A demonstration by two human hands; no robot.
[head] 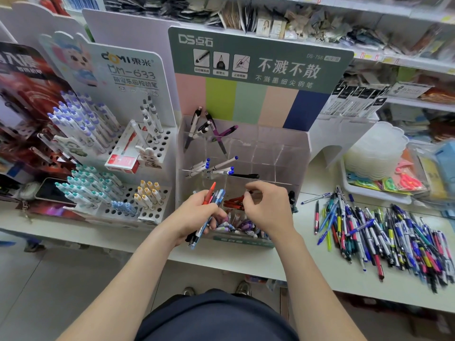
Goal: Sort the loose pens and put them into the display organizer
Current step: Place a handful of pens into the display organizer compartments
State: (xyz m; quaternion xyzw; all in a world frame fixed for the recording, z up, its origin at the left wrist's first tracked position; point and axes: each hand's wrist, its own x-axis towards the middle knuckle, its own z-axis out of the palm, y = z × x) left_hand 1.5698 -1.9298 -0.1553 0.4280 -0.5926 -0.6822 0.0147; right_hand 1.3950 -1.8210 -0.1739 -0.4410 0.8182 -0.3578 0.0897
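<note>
A clear acrylic display organizer [283,153] stands on the counter under a green sign. My left hand [194,215] grips a bundle of pens [213,196], one red and several blue, in front of the organizer's lower left. My right hand [268,207] hovers over a middle compartment holding red pens [232,202]; its fingers are loosely curled and I see nothing between them. Other compartments hold white pens with blue caps [216,166], black and purple pens [206,129] and purple pens [236,226] in the front row. A big pile of loose pens [384,232] lies to the right.
A white peg-hole pen display [138,153] full of upright pens stands to the left, with a phone [49,190] lying beside it. A white tray [376,193] of plastic items sits behind the pile. The counter's front edge [246,264] runs below my hands.
</note>
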